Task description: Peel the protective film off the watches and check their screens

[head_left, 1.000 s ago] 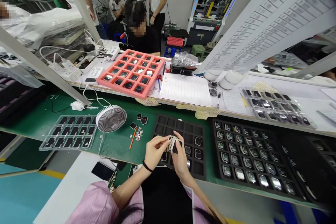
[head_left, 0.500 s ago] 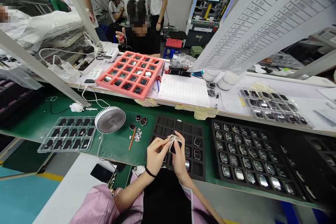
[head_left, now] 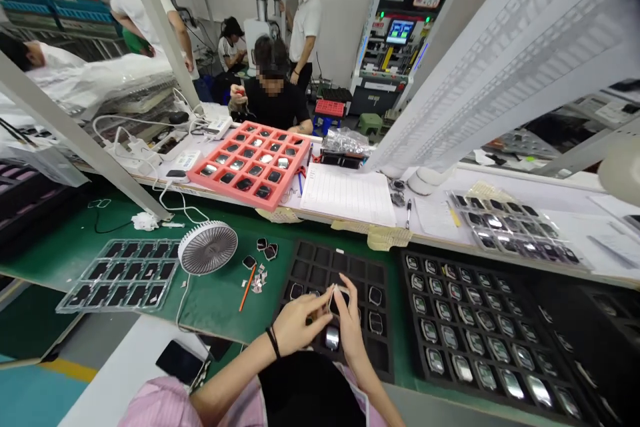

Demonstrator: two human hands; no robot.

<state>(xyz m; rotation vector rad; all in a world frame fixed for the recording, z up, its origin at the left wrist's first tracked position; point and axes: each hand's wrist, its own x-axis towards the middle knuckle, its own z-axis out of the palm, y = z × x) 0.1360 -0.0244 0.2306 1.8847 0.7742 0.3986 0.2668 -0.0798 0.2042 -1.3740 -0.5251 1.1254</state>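
Observation:
Both of my hands meet over a black compartment tray point(head_left: 320, 265) on the green mat. My left hand point(head_left: 295, 323) pinches a small pale film or tab at its fingertips. My right hand point(head_left: 349, 323) holds a small dark watch case point(head_left: 336, 302) against the left fingers. A few watch cases lie in the tray's cells beneath and beside my hands, one shiny case point(head_left: 332, 337) just below them. To the right, a larger black tray point(head_left: 480, 327) is filled with several watch cases.
A small round fan point(head_left: 208, 247), an orange pencil point(head_left: 245, 280) and loose small parts lie left of the tray. A clear tray point(head_left: 123, 273) sits far left, a phone point(head_left: 180, 361) near my left arm. A red tray point(head_left: 253, 161) and paper sheet point(head_left: 347, 192) lie beyond; people work behind.
The camera tilted up, so my hands appear lower in view. They stayed together over the black tray, still working on the small case; the left fingers have pulled slightly apart from it.

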